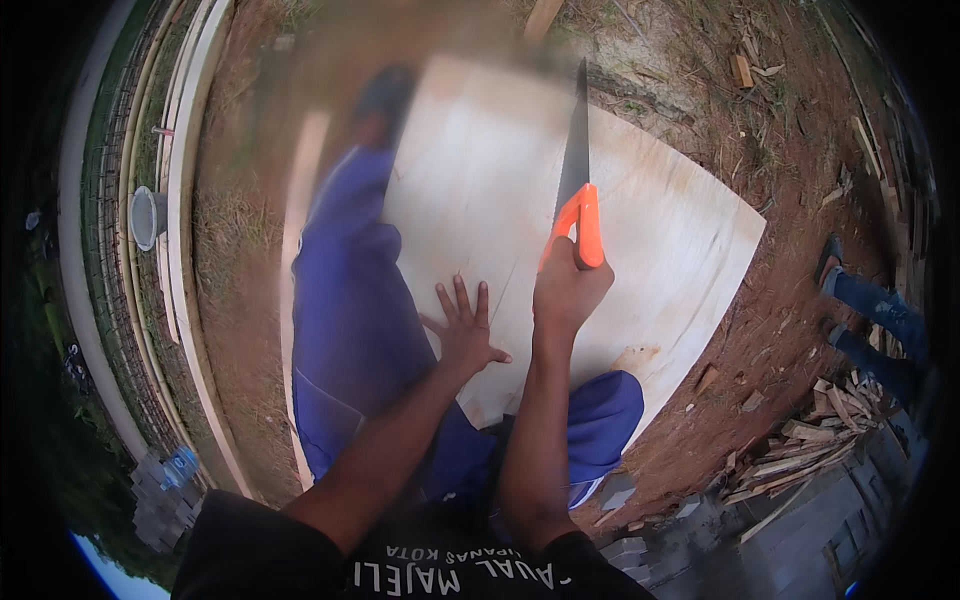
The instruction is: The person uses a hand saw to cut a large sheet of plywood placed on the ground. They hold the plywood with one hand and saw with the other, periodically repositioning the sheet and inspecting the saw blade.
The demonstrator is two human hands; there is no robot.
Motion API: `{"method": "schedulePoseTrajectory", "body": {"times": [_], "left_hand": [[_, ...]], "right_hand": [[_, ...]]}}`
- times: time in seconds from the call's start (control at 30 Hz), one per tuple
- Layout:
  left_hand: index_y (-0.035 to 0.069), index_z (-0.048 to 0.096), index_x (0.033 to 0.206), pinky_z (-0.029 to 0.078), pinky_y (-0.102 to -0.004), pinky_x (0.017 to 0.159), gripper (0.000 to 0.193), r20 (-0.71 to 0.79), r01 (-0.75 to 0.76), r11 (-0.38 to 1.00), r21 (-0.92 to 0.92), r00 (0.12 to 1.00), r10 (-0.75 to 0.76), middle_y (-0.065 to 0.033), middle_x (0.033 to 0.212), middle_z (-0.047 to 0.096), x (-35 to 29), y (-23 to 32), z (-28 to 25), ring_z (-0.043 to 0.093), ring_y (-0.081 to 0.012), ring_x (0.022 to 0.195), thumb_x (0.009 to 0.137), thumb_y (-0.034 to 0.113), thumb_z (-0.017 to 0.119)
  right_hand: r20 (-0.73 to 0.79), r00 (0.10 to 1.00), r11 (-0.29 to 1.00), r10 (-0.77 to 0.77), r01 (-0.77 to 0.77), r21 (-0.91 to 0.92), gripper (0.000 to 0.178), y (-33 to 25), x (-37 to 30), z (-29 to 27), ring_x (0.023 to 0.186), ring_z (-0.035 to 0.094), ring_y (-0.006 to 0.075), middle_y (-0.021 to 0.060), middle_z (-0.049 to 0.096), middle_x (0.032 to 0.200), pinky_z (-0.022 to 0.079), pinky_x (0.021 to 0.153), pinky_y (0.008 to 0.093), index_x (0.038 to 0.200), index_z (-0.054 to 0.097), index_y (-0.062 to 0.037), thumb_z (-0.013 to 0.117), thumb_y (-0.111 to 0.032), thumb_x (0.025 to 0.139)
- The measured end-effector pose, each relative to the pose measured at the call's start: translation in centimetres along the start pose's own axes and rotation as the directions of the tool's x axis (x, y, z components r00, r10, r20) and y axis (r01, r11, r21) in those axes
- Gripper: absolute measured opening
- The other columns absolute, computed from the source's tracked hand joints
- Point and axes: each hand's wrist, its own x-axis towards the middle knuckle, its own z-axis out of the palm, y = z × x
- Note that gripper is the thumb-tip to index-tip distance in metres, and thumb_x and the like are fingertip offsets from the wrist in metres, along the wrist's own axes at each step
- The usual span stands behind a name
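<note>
A large pale plywood sheet point(660, 230) lies on the ground under me. My right hand point(572, 285) is wrapped round the orange handle of a hand saw point(590, 225). The saw's dark blade points away from me over the sheet, its tip near the far edge. Whether the teeth touch the wood I cannot tell. My left hand point(466, 328) lies flat on the sheet with its fingers spread, left of the saw, beside a faint line on the wood. My left leg in blue trousers point(350, 310) stretches along the sheet's left side; my right knee is bent over its near part.
Long timber boards point(185, 200) and a grey bucket-like round thing point(148, 218) stand at the left. At the right, another person's legs in jeans point(880, 315) stand on the soil. A pile of wood offcuts point(800, 445) lies at the lower right, near grey blocks.
</note>
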Motion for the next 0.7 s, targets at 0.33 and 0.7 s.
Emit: {"method": "schedulePoseTrajectory", "body": {"times": [0.33,0.7], "left_hand": [[0.014,-0.010,0.168,0.011,-0.0951,0.097,0.161,-0.052,0.009,1.000,0.005,0.999,-0.009,-0.0316,0.169,-0.021,0.4,-0.7,1.1,-0.018,-0.0595,0.153,0.055,0.072,0.090],[0.013,-0.012,0.167,0.009,-0.0959,0.095,0.162,0.004,0.007,1.000,-0.001,1.000,-0.007,-0.0315,0.168,-0.024,0.1,-0.3,0.6,-0.022,-0.0596,0.152,0.055,0.074,0.089]], "right_hand": [[-0.010,0.999,0.998,0.052,-0.052,0.019,0.019,0.2,-5.4,-2.8,0.048,0.043,0.0084,0.0012,0.049,0.059,0.036,0.046,0.0288,0.070,0.051,0.0009,0.054,-0.002,0.089],[0.032,0.997,0.997,0.069,-0.068,-0.026,0.023,-1.9,1.6,1.1,0.052,0.036,0.0080,-0.0006,0.043,0.059,0.032,0.049,0.0321,0.071,0.046,-0.0026,0.056,-0.006,0.090]]}}
